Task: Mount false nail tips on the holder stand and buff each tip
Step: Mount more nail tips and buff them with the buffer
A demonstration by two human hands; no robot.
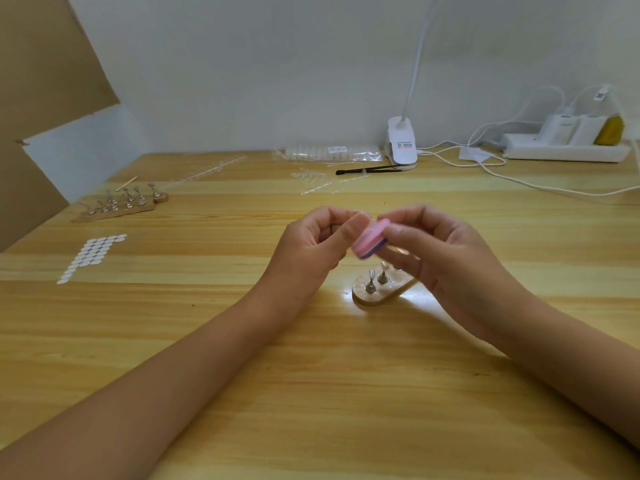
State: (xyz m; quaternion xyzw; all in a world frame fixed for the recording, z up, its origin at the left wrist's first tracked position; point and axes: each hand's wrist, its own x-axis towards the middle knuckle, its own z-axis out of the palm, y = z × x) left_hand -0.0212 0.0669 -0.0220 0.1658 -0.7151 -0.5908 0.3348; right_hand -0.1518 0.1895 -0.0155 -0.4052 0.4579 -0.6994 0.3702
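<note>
A pink and purple buffer block (370, 239) is raised above the table's middle, pinched by my right hand (436, 251). My left hand (311, 244) is curled just left of it, thumb against the block; whatever small thing its fingertips may hold is hidden. Below my right hand a wooden holder stand (379, 289) lies on the table with metal pegs (371, 284) upright; my fingers cover its right part. A second holder stand (119, 202) with several pegs sits at far left.
A sheet of white adhesive dots (91, 256) lies at left. Clear nail tips (310, 176), a plastic bag (329, 153) and a black tool (367, 170) lie at the back. A clip lamp (401, 142), cables and a power strip (564, 147) stand at back right.
</note>
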